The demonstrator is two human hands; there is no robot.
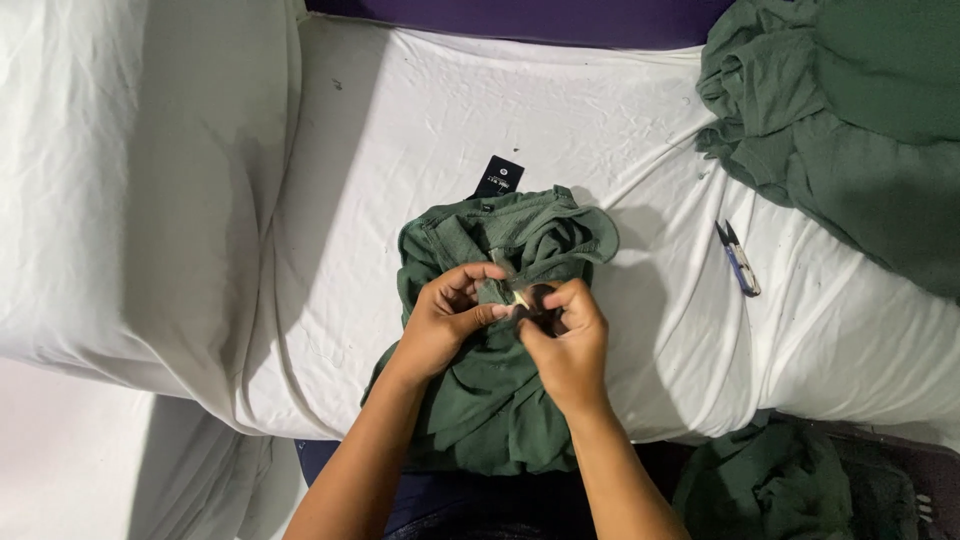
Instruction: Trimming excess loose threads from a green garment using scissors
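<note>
Green knit fabric, a bunched garment (500, 340), is shown at the centre of the frame, lying partly over the lap at the lower edge and partly on a white sheet (400, 130). The left hand (445, 320) is seen pinching a fold of the garment between thumb and fingertips, and the right hand (570, 335) is closed on the same spot from the other side; a small pale piece, perhaps a label or a thread end, is held between them, though its kind cannot be told. The work is judged to be at a fine-handling stage on this one garment: the piece is gripped but not visibly detached, and the garment is not yet folded or set aside. A black hang tag (499, 175) is seen just beyond the garment's far edge, toward the upper centre; whether it is tied to the garment cannot be told. At the lower right a further heap of green cloth (765, 485) is seen. Blue-handled thread snips (738, 258) are laid unused on the sheet at centre right, well apart from both hands. At the upper right a larger green pile (850, 120) is shown; which heap is finished cannot be told. A white pillow (130, 180) fills the left.
</note>
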